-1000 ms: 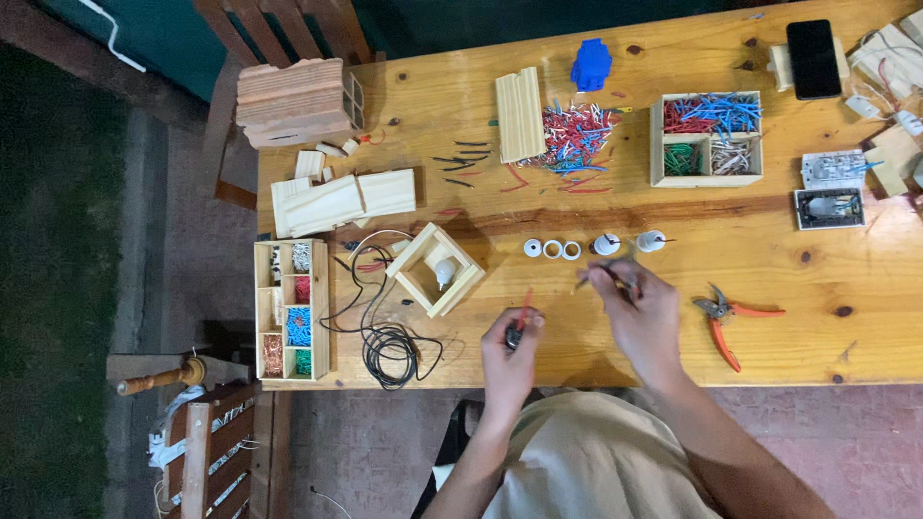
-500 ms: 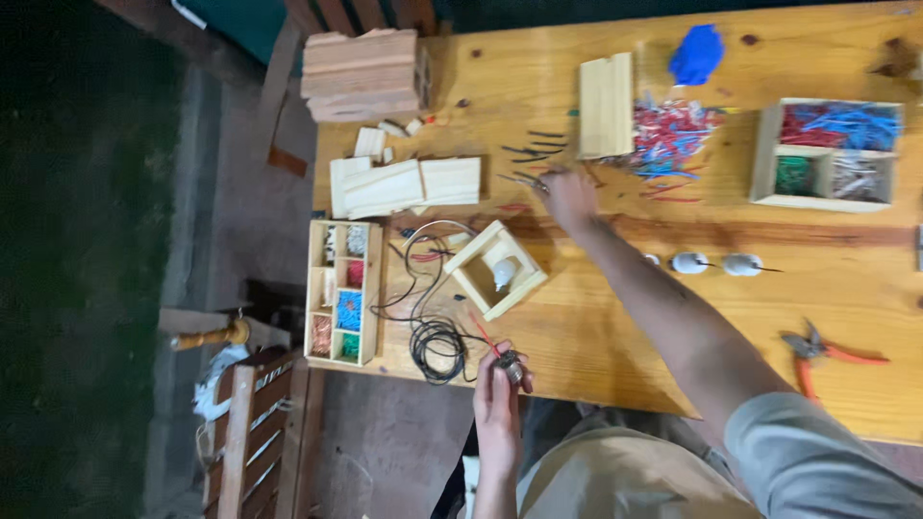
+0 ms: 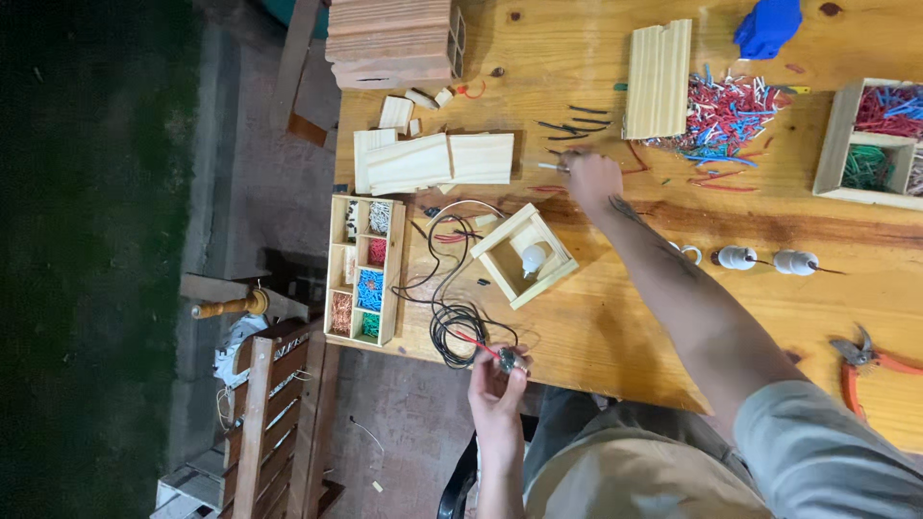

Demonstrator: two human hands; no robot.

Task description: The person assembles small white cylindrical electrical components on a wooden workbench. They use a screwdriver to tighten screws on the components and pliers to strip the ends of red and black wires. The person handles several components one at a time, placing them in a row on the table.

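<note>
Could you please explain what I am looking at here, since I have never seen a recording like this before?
There is no machine: a person works with two bare hands, filmed by one camera worn on the head and looking down at a wooden table. The left hand, near the table's edge, holds a small dark part joined to red and black wires. The right hand reaches far across and pinches a thin pin-like piece; its grip looks shut. On the table lie a small open wooden box with a white bulb inside, a compartment tray of coloured bits, wooden slats, a heap of cut coloured wire pieces and orange-handled pliers.
</note>
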